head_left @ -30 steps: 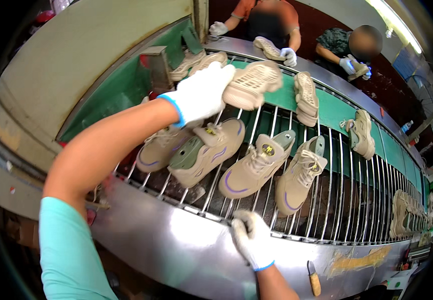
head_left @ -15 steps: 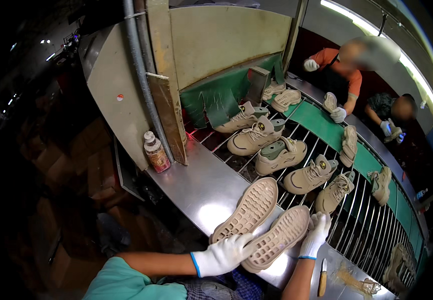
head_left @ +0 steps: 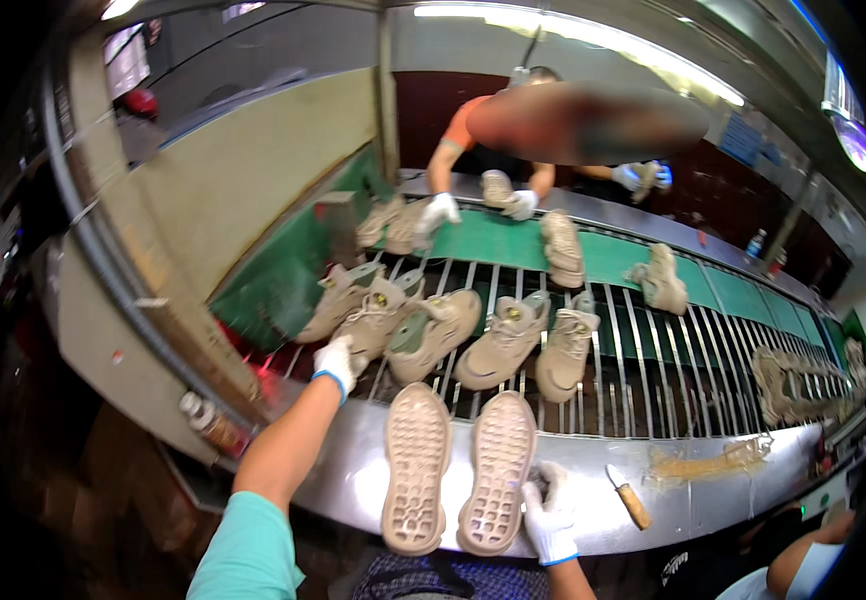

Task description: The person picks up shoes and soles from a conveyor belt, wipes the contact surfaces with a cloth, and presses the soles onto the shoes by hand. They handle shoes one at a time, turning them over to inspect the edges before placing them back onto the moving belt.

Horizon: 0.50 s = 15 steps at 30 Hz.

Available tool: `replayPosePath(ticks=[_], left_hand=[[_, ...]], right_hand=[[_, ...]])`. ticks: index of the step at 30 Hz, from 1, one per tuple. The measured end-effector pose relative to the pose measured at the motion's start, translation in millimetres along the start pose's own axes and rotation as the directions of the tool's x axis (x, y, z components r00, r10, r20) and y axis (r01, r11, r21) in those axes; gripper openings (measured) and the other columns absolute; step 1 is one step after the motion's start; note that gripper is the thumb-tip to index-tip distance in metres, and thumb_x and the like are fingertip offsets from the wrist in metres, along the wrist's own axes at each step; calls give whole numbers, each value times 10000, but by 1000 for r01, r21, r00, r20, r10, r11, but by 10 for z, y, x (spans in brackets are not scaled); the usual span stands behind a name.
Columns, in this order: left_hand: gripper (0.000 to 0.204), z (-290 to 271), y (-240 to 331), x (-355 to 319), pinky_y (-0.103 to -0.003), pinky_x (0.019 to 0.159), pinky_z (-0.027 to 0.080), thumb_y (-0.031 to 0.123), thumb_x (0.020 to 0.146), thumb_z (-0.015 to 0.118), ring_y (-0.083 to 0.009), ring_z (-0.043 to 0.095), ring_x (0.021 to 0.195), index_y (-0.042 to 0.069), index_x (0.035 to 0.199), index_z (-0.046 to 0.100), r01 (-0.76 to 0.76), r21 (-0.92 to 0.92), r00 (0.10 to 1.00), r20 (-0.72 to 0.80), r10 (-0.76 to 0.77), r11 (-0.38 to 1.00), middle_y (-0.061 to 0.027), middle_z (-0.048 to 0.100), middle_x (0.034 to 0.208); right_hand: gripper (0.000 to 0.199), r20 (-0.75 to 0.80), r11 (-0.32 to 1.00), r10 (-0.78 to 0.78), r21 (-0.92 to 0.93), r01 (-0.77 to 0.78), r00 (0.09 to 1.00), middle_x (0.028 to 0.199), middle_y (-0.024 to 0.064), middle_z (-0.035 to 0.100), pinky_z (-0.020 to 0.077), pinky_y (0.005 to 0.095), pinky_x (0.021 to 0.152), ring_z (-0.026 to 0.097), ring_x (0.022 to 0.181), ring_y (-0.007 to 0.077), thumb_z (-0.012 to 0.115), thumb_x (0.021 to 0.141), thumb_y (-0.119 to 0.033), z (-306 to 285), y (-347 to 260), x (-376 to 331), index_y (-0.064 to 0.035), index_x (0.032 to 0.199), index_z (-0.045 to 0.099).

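Note:
My left hand [head_left: 337, 366], in a white glove with a blue cuff, is closed at the toe of a beige lace-up shoe [head_left: 381, 316] on the rack; some of its fingers are hidden by the shoe. Two beige rubber soles lie tread up, side by side, on the metal ledge before me: a left sole [head_left: 417, 470] and a right sole [head_left: 499, 470]. Beside the right sole's lower edge rests my gloved right hand [head_left: 551, 520]. Its fingers are curled with a gap between thumb and fingers, and nothing shows in them.
Several beige shoes, among them one shoe [head_left: 567, 350], stand on the metal bar rack [head_left: 643, 370]. A wooden-handled knife [head_left: 629, 497] lies on the ledge [head_left: 693, 500]. A bottle [head_left: 215, 425] stands by the left post. Across the green belt [head_left: 603, 256], a co-worker's gloved hands handle a shoe.
My left hand has left the soles and reached forward to a shoe on the rack. The soles now lie flat, and my right hand has moved down beside the right one. My view has turned right.

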State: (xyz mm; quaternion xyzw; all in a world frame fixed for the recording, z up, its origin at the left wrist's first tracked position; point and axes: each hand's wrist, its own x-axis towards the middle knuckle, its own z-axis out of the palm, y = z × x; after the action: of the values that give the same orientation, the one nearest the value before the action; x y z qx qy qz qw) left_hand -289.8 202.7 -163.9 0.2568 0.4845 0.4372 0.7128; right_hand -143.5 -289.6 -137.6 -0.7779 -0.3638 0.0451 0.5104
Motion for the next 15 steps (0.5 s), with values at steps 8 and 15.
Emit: replayPosePath(ticks=[8,15], left_hand=[[837,2256,1057,-145,-417,1022,561,307,1018,720,-279,602,1330,1,1666,287,-581,314,698,666,261,751,-204,563,1525],[833,2941,1824,-643,-417,1262,357,360,1013,694,-349,433,1544,-21,1655,327,-856,308,511,633,582,416,-248,416,1680]], right_hand=[[325,-44,997,57,-55,-59,997,1076,199,731,611,422,834,731,948,356,790,882,-105,-169,-52,25,-3,1183,722],[310,-26,999,34,-22,-35,999,1085,199,729,624,376,789,752,878,294,771,897,-87,-136,-70,50,0,1191,724]])
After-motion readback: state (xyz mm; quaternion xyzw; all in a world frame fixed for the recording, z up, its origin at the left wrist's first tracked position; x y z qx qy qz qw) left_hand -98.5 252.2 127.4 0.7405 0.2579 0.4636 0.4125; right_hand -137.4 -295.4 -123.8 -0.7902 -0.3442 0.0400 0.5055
